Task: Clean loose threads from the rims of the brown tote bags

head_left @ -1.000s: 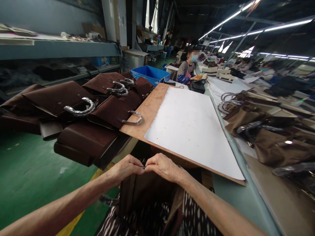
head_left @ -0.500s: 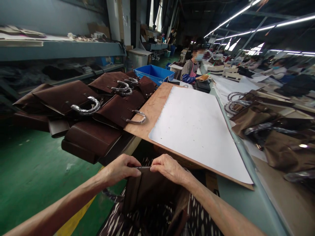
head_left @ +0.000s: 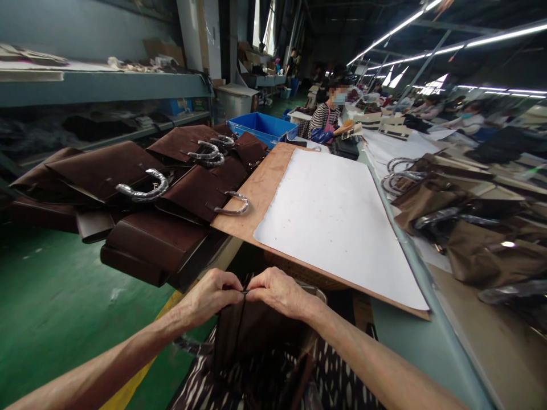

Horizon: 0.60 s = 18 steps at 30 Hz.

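Observation:
A dark brown handbag (head_left: pixel 252 336) rests on my lap, over patterned dark clothing. My left hand (head_left: pixel 216 296) pinches its top edge between thumb and fingers. Right beside it, my right hand (head_left: pixel 276 291) grips the same edge, and the fingertips of both hands nearly meet. A plastic-wrapped handle (head_left: pixel 192 345) sticks out at the bag's left side. The lower part of the bag is dark and hard to make out.
Ahead lies a wooden board (head_left: pixel 239 219) topped by a white sheet (head_left: pixel 333 210). Brown handbags (head_left: pixel 158 242) are piled on the left, olive-brown bags (head_left: pixel 482 250) on the right. Beyond stand a blue bin (head_left: pixel 260 128) and a seated co-worker (head_left: pixel 322 119).
My right hand has slid left along the bag's edge, closing the gap to my left hand. The left hand keeps its pinch. The view has shifted slightly.

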Tool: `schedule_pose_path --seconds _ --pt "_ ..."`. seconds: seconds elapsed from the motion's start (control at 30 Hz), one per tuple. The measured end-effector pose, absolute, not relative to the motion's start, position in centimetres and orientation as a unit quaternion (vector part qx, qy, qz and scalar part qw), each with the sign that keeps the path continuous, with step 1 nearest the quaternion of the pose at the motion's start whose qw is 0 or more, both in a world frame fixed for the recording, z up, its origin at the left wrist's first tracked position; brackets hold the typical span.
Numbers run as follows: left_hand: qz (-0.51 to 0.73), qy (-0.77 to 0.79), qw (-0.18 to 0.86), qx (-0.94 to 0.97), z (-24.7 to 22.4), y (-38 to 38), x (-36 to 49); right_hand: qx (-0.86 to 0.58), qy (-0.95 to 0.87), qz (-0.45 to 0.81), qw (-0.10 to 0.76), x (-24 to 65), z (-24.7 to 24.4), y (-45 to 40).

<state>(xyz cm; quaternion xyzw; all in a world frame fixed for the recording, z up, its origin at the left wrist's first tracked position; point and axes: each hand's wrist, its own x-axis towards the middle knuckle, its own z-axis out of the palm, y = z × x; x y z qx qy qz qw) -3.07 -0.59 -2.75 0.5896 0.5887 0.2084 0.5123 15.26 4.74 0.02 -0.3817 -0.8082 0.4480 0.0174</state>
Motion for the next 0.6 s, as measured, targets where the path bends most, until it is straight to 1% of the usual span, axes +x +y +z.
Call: schedule_pose_path --seconds 0.27,0.43,0.6 --pt "0.211 0.586 0.561 0.546 -3.3 -1.0 -3.5 -0.387 -0.815 0.431 0.028 15.0 -0.5 4.7" --pt "0.225 0.587 0.527 0.572 -2.6 -1.5 -3.7 -0.391 -0.804 0.447 0.028 15.3 -0.5 4.6" --pt "0.225 0.606 0.52 0.558 -2.4 -1.9 -2.7 -0.361 -0.817 0.447 0.042 14.8 -0.4 4.1"
